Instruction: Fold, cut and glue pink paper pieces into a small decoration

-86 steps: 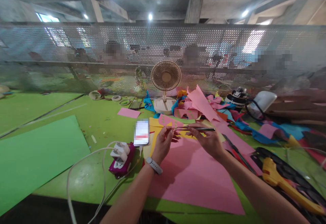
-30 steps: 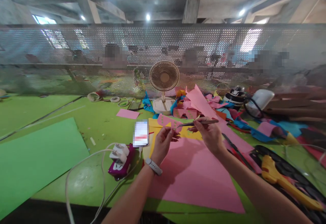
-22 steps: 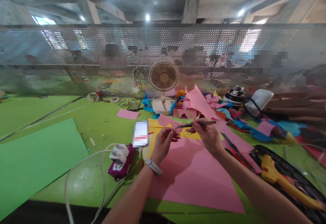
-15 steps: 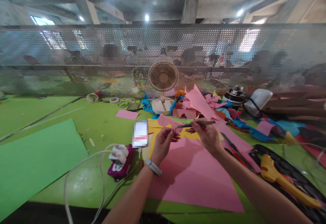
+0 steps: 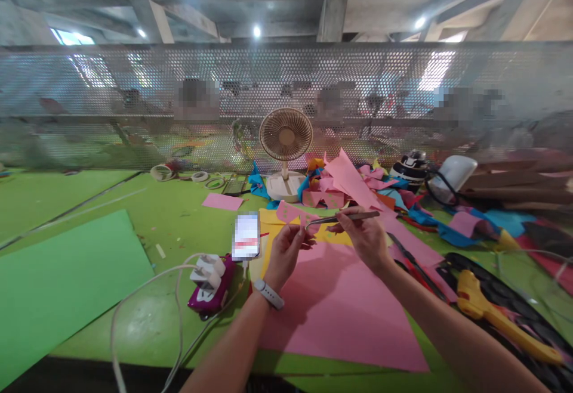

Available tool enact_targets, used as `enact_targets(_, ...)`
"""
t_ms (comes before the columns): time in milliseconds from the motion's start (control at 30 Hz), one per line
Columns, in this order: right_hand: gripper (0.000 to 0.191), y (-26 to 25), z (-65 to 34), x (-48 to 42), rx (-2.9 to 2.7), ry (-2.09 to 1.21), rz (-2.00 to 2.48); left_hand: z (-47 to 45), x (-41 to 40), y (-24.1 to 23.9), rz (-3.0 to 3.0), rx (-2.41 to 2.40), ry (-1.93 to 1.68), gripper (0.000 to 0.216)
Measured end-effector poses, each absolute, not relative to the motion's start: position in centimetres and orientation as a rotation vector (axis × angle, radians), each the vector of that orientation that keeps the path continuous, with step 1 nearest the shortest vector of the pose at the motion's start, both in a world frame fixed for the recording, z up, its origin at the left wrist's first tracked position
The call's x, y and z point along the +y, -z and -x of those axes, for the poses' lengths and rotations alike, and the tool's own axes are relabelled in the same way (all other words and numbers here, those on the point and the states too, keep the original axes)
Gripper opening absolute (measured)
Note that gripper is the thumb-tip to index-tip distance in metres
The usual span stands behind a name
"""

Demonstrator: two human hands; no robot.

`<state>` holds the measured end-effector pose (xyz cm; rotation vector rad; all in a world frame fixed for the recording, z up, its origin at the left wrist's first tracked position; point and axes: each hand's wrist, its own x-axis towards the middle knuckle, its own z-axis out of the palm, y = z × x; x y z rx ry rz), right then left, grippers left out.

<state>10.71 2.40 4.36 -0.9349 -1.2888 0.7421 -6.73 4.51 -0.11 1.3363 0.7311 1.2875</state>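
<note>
Right hand (image 5: 364, 238) closed around tweezers (image 5: 323, 220), more tilted than earlier; left hand (image 5: 286, 248) in a pinch, contents unclear.

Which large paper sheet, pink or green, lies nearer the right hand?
The large pink paper sheet, spread close to the right hand holding slim grey tweezers; the large green paper sheet lies well off to the left.
</note>
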Motion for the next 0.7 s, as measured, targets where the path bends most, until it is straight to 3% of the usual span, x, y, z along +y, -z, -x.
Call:
enact_targets(267,0.039,-3.5,-11.3,3.7,-1.399,-0.617,1.006,6.7,4.4,0.1,-1.319,0.712,-1.280,0.021)
enact_targets(433,0.026,-2.9,-11.2,4.1,-1.705,-0.414,1.048,6.6,4.2,-0.2,-1.314,0.699,-1.236,0.023)
enact_targets(700,0.022,-2.3,-11.3,4.5,-1.892,-0.317,1.085,6.6,3.8,-0.5,-1.340,0.673,-1.167,0.024)
